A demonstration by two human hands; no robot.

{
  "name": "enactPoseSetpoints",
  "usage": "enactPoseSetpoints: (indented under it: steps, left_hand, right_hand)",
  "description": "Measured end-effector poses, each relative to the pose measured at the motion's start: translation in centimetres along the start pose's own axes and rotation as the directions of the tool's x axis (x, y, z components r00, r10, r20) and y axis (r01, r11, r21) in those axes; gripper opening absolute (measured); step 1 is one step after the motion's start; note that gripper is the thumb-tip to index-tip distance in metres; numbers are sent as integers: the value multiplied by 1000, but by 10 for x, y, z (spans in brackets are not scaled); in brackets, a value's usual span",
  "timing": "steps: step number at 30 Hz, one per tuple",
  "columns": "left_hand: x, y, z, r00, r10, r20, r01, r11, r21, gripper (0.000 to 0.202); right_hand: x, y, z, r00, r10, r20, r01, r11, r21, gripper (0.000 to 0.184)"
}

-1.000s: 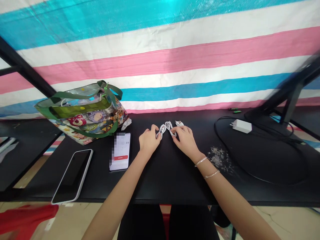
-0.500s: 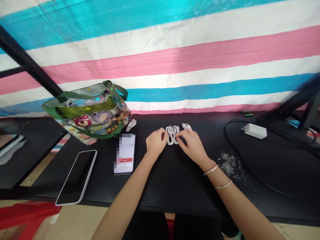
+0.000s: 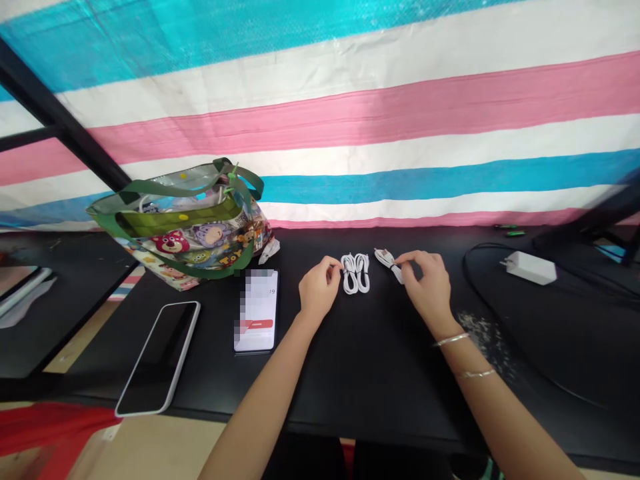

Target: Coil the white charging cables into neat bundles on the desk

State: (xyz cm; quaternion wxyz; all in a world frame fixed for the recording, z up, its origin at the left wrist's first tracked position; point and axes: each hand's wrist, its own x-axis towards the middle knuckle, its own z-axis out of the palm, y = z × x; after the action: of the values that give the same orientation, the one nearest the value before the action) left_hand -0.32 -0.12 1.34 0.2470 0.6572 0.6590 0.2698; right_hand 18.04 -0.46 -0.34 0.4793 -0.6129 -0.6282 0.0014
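Two white coiled cables (image 3: 355,274) lie side by side on the black table, each bound at its middle. My left hand (image 3: 319,288) rests just left of them, thumb and index finger pinched at the edge of the nearer coil. A third bundled white USB cable (image 3: 389,263) lies at a slant to their right, its plug pointing up and left. My right hand (image 3: 429,285) has its thumb and forefinger closed on the lower right end of that bundle. Two bracelets circle the right wrist and forearm.
Left of my hands lie a lit phone (image 3: 257,310) and a dark-screened phone (image 3: 159,360) at the front edge. A cartoon-print bag (image 3: 195,230) stands behind them. To the right are a white charger (image 3: 531,268), a black cord (image 3: 493,313) and pale scraps (image 3: 487,340).
My right hand has moved right, away from the two side-by-side coils, and now pinches the third cable. My left hand stays by the coils. The view has shifted slightly.
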Motion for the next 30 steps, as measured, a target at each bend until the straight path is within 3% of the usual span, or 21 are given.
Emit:
enactPoseSetpoints:
  steps: [12, 24, 30]
  left_hand:
    - [3, -2, 0, 1000, -1, 2, 1, 1000, 26, 18]
    - [5, -3, -3, 999, 26, 42, -29, 997, 73, 19]
    - [8, -5, -6, 1000, 17, 16, -18, 998, 54, 19]
  right_hand:
    - [2, 2, 1, 989, 151, -1, -151, 988, 15, 10]
    - [2, 1, 1, 975, 216, 42, -218, 975, 49, 12]
    - [8, 7, -2, 961, 277, 10, -277, 958, 72, 15]
